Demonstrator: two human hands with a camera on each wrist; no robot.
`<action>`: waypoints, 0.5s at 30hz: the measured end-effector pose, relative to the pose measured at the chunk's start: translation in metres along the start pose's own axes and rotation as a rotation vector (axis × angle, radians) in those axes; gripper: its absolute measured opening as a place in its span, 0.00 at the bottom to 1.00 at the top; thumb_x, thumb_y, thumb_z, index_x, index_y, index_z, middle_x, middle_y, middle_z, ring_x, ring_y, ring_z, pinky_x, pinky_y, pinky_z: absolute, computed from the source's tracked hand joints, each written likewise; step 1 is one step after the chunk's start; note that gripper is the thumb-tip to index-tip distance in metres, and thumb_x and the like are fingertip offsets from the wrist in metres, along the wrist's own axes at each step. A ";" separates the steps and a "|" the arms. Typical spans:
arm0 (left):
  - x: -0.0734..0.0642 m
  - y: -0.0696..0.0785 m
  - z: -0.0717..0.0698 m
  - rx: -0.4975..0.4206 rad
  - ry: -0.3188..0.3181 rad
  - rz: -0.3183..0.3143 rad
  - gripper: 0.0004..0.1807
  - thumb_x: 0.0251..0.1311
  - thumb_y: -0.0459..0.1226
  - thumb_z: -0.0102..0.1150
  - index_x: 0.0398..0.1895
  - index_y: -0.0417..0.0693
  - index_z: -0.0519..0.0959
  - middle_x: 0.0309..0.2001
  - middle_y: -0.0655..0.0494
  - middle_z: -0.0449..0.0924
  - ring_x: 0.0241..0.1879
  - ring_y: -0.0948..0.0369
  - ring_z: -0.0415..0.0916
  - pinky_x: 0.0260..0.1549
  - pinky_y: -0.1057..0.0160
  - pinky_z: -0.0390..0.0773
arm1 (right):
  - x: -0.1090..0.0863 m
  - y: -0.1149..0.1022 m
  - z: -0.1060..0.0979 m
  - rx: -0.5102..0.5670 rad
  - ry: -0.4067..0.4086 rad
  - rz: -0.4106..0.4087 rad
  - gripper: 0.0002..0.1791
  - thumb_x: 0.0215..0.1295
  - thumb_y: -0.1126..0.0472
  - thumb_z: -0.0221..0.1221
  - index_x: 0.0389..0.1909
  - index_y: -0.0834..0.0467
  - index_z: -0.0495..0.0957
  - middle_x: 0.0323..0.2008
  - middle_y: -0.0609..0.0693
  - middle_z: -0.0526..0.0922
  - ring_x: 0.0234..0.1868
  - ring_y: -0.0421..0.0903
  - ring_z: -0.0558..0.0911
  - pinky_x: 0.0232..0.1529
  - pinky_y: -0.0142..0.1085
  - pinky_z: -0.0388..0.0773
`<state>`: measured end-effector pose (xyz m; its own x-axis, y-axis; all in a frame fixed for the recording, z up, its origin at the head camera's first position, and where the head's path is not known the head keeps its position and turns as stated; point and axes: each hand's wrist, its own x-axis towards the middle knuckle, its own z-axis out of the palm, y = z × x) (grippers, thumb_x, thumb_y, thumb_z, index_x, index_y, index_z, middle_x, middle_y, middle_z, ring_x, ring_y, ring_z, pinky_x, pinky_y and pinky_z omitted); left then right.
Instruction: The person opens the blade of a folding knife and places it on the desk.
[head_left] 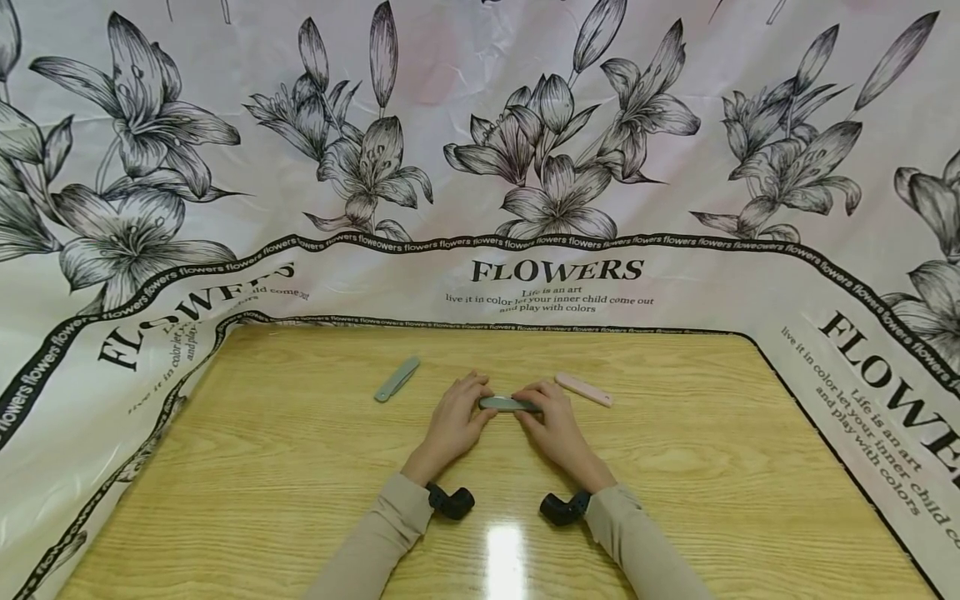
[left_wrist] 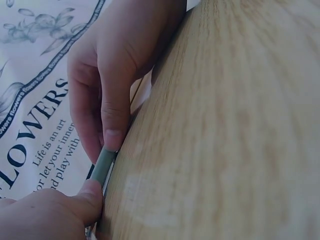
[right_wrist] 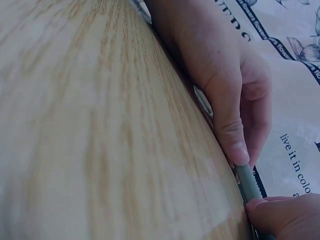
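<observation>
A slim grey-green folding knife is held between both hands, close over the wooden table. At its left end, my left hand pinches it with thumb and fingers. My right hand grips the opposite end the same way. In the left wrist view, a short middle stretch of the knife shows between the two thumbs. The right wrist view shows that same stretch of the knife, while both ends are hidden by fingers.
Left of the hands, another grey-green folding knife lies slanted on the wooden table. A pink one lies just behind the right hand. Flower-printed cloth borders the table at the back and sides.
</observation>
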<state>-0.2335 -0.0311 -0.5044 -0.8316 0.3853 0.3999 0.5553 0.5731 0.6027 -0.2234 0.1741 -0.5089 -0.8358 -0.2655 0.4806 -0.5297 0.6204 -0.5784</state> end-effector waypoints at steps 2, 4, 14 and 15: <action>0.000 0.000 0.000 -0.005 0.001 -0.004 0.12 0.64 0.37 0.65 0.47 0.41 0.81 0.64 0.41 0.73 0.70 0.46 0.62 0.72 0.49 0.55 | 0.000 -0.001 0.000 0.001 -0.001 0.003 0.13 0.59 0.70 0.69 0.46 0.62 0.84 0.45 0.53 0.80 0.47 0.52 0.75 0.45 0.45 0.73; 0.000 0.000 0.000 -0.008 0.003 -0.007 0.12 0.64 0.37 0.64 0.47 0.41 0.81 0.64 0.42 0.73 0.70 0.46 0.61 0.72 0.50 0.55 | 0.000 -0.001 -0.001 0.004 -0.003 0.002 0.13 0.59 0.70 0.68 0.46 0.62 0.84 0.45 0.53 0.80 0.47 0.51 0.76 0.44 0.44 0.74; -0.001 -0.002 0.003 -0.024 0.035 -0.003 0.11 0.65 0.36 0.63 0.48 0.43 0.80 0.62 0.44 0.74 0.69 0.44 0.63 0.65 0.40 0.63 | 0.000 0.000 0.000 0.013 0.017 -0.024 0.13 0.59 0.70 0.68 0.46 0.61 0.84 0.44 0.52 0.80 0.46 0.51 0.76 0.42 0.43 0.75; 0.000 -0.002 0.002 -0.030 0.031 -0.007 0.11 0.66 0.37 0.62 0.48 0.43 0.80 0.63 0.45 0.74 0.68 0.44 0.63 0.65 0.41 0.64 | 0.000 0.000 -0.001 0.011 0.019 -0.028 0.13 0.59 0.70 0.68 0.46 0.61 0.84 0.44 0.52 0.80 0.45 0.50 0.76 0.42 0.43 0.76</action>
<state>-0.2342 -0.0307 -0.5074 -0.8352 0.3589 0.4167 0.5499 0.5538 0.6252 -0.2232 0.1745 -0.5086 -0.8177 -0.2686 0.5092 -0.5546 0.6046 -0.5717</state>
